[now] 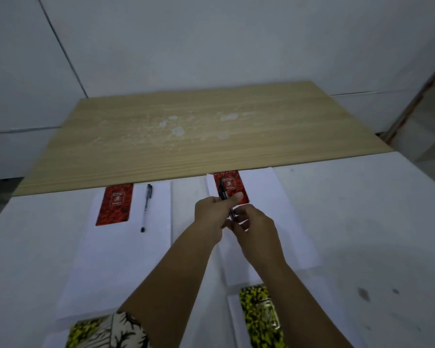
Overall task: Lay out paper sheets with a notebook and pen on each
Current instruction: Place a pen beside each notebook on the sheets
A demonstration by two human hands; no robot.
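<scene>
Two white paper sheets lie side by side on the white surface. The left sheet point(116, 252) carries a red notebook point(114, 204) and a pen point(146, 207) lying to its right. The right sheet point(281, 209) carries a second red notebook point(232, 182), partly covered by my hands. My left hand point(215, 212) and my right hand point(254, 227) meet above that notebook, both pinching a dark pen point(223, 190) whose capped end points away from me. Nearer me lie two yellow-patterned notebooks, one at bottom left point(82, 334) and one at bottom right point(259, 315), on further sheets.
A light wooden tabletop point(199, 136) lies beyond the sheets, its near edge just above the red notebooks. White walls stand behind it. A patterned sleeve point(126, 330) shows at the bottom. The white surface point(362, 234) extends to the right with a few dark spots.
</scene>
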